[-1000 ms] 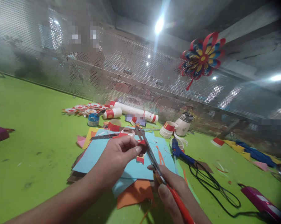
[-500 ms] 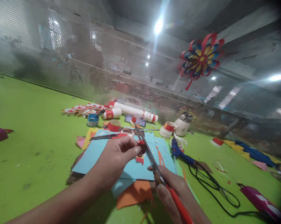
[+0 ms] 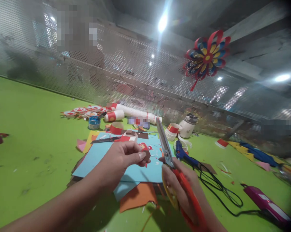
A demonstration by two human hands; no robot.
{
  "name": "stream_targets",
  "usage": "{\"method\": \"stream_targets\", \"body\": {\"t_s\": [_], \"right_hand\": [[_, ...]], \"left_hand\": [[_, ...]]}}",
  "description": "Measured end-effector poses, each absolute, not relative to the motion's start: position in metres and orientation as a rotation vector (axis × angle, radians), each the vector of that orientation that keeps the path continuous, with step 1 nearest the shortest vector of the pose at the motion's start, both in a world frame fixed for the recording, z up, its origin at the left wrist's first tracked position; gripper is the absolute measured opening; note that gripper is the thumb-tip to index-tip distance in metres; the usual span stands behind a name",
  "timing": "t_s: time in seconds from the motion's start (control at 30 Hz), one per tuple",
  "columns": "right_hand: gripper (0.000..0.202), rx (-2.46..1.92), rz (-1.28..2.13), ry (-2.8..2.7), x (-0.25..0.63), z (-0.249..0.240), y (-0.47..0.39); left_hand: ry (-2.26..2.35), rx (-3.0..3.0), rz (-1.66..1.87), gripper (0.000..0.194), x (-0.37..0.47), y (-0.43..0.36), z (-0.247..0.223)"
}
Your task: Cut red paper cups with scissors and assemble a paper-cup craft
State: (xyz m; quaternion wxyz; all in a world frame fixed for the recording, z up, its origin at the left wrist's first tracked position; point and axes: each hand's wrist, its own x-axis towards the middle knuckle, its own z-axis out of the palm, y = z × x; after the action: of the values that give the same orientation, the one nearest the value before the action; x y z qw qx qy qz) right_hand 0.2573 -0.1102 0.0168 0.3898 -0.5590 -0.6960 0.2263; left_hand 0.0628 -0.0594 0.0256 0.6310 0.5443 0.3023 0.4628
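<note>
My left hand (image 3: 123, 159) pinches a small red and brown piece of paper (image 3: 147, 154) above the light blue sheets (image 3: 92, 167). In my right hand (image 3: 181, 180) is a pair of scissors (image 3: 165, 145) with red and yellow handles. Its blades point up and away, look closed, and stand to the right of the paper piece without touching it. Small red scraps (image 3: 147, 146) lie on the blue sheets just behind my left fingertips. An orange sheet (image 3: 137, 196) sticks out below the blue ones. My right fingers partly hide the scissor handles.
A blue glue gun (image 3: 183, 151) with a black cord lies right of the sheets. Behind are a blue-lidded jar (image 3: 94, 123), stacked paper cups (image 3: 136, 112), a cut cup (image 3: 116, 128) and a white flask (image 3: 187, 125). A purple device (image 3: 265, 201) is at the right. A paper flower (image 3: 207, 58) hangs above.
The scissors have moved right, away from the paper piece, and their blades point more steeply upward. My left hand stays nearly in place, still pinching the paper. The view has shifted slightly.
</note>
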Motion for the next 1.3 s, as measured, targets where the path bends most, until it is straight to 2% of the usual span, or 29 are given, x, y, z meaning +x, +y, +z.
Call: {"method": "stream_targets", "body": {"t_s": [0.1, 0.33, 0.57, 0.8, 0.93, 1.0, 1.1, 1.3], "right_hand": [[0.032, -1.301, 0.692, -1.731, 0.258, 0.022, -0.107], [0.035, -1.060, 1.107, -1.749, 0.255, 0.019, -0.110], [0.029, -1.105, 0.987, -1.767, 0.251, 0.017, -0.113], [0.025, -1.075, 0.717, -1.619, 0.245, 0.011, -0.115], [0.028, -1.080, 0.574, -1.568, 0.243, 0.007, -0.117], [0.029, -1.083, 0.499, -1.558, 0.241, 0.005, -0.118], [0.031, -1.066, 0.404, -1.548, 0.238, 0.003, -0.119], [0.033, -0.948, 0.491, -1.488, 0.232, -0.006, -0.120]], "left_hand": [[0.675, 1.285, 0.908, 0.011, 0.063, -0.060, 0.026], [0.649, 1.400, 0.595, 0.005, 0.066, -0.059, 0.023], [0.684, 1.395, 0.570, 0.005, 0.071, -0.058, 0.019], [0.562, 1.123, 0.689, 0.015, 0.076, -0.066, 0.014], [0.579, 1.158, 0.780, 0.018, 0.080, -0.073, 0.013], [0.596, 1.189, 0.821, 0.017, 0.082, -0.075, 0.013], [0.608, 1.141, 0.863, 0.004, 0.086, -0.078, 0.010], [0.614, 1.082, 0.880, 0.020, 0.092, -0.080, 0.002]]}}
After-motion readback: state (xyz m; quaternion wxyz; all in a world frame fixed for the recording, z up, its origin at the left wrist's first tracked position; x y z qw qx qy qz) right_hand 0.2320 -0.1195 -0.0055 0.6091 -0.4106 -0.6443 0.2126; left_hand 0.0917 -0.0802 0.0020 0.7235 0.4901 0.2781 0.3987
